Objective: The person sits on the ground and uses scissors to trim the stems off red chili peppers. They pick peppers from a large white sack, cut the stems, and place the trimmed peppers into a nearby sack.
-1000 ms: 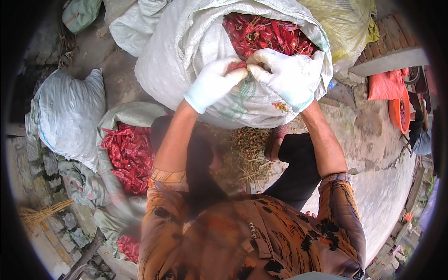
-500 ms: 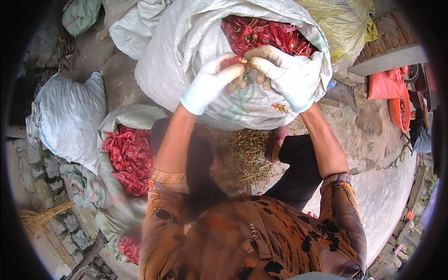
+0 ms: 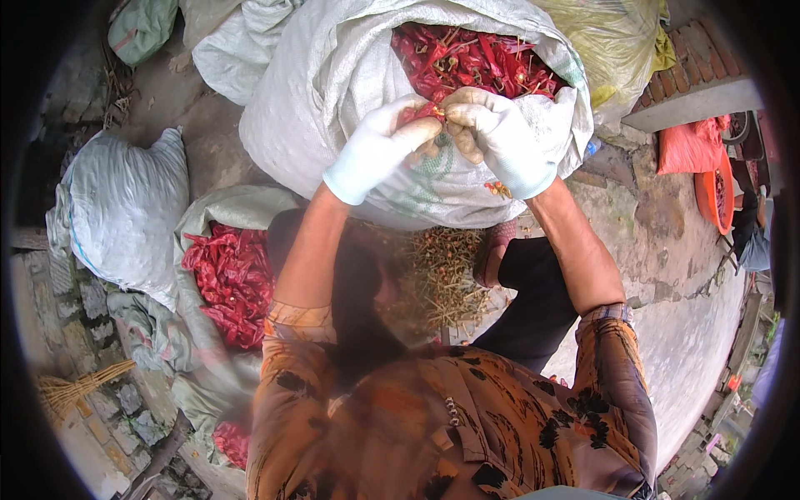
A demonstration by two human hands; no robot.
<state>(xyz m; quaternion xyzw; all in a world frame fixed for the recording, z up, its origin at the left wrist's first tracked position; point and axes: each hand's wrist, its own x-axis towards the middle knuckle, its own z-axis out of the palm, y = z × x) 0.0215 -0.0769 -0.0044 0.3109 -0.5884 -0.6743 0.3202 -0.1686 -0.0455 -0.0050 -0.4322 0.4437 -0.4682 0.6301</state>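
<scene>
A large white woven sack stands in front of me, its rolled top around dried red chilies. Just below the opening, my left hand, in a white glove with soiled fingertips, grips a red chili. My right hand, gloved the same way, pinches the stem end of that chili beside my left fingertips. Both hands are close together over the front of the sack. Discarded stems lie scattered on the ground between my legs.
A second chili sack stands at left below a tied white sack. A yellow bag and low brick edge are at top right. A red bag, an orange basin and a straw bundle sit toward the sides.
My left hand has shifted slightly leftward and its fingers have moved around the chili, whose yellowish stem end now shows. My right fingertips have curled in at that end.
</scene>
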